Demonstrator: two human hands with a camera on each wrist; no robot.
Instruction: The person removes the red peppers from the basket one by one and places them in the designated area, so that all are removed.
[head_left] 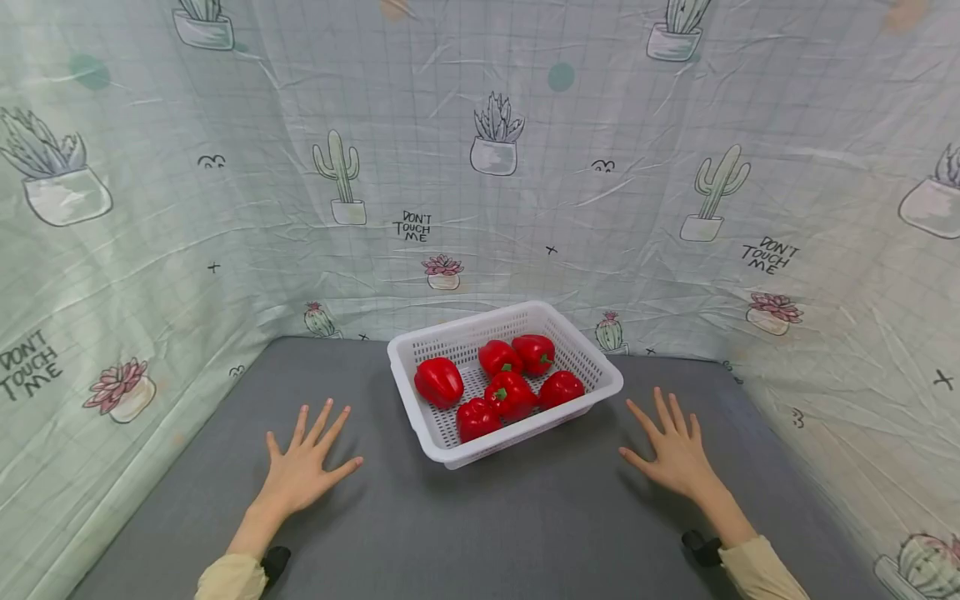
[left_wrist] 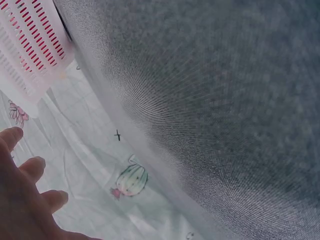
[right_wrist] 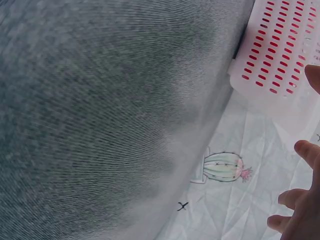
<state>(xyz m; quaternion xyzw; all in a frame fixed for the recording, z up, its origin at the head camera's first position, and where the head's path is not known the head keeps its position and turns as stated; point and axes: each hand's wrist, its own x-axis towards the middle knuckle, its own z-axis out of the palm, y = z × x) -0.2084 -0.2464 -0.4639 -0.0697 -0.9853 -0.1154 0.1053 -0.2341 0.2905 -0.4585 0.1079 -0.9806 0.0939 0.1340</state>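
A white slotted plastic basket (head_left: 431, 446) stands at a slant on the grey table, with several red bell peppers (head_left: 510, 395) inside. One pepper (head_left: 438, 382) lies toward the basket's left end, apart from the cluster at the middle and right. To the left of the basket, my left hand (head_left: 303, 471) has its fingers spread and holds nothing. My right hand (head_left: 675, 454), fingers likewise spread, is to the right of the basket and also holds nothing. Both wrist views show the basket's slotted side (left_wrist: 37, 40) beyond the fingers, with red showing through the slots.
A pale curtain (head_left: 495, 217) printed with potted cacti and lettering hangs behind the table and along both sides. The grey tabletop (head_left: 510, 533) runs in front of the basket and under both hands. Each wrist wears a dark band (head_left: 702, 547) by a pale yellow sleeve (head_left: 761, 568).
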